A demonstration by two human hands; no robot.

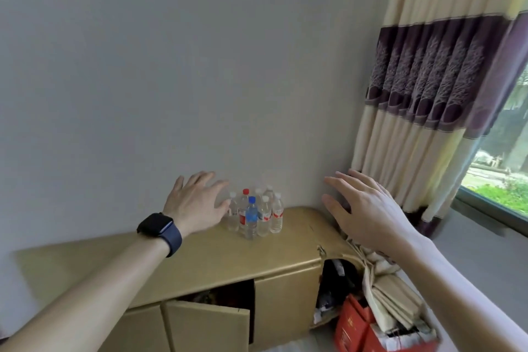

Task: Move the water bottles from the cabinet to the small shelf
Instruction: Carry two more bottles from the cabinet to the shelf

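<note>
Gold-painted wood forms the low cabinet (200,260) set against a plain grey wall (171,66). On its top, toward the right end and close to the wall, stands a tight cluster of clear plastic water bottles (257,213), all upright and touching or nearly touching one another. Most carry white caps and red-and-white labels; one has a red cap (245,191), and the front bottle with a blue cap (251,216) bears a blue label. The exact count cannot be told, as the rear bottles are partly hidden and blurred. The left hand (197,203) is extended toward the cluster, fingers spread, the thumb tip just beside the leftmost bottle; contact cannot be confirmed. A dark smartwatch (160,230) sits on that wrist. The right hand (368,211) is held in the air to the right of the bottles, fingers splayed and empty, well apart from them. Below the cabinet top, one door (208,326) hangs ajar. At the cabinet's right end, red cartons (354,328) and folded beige cloth (388,294) are stacked. A cream and purple curtain (423,80) hangs beside a window (500,166).
</note>
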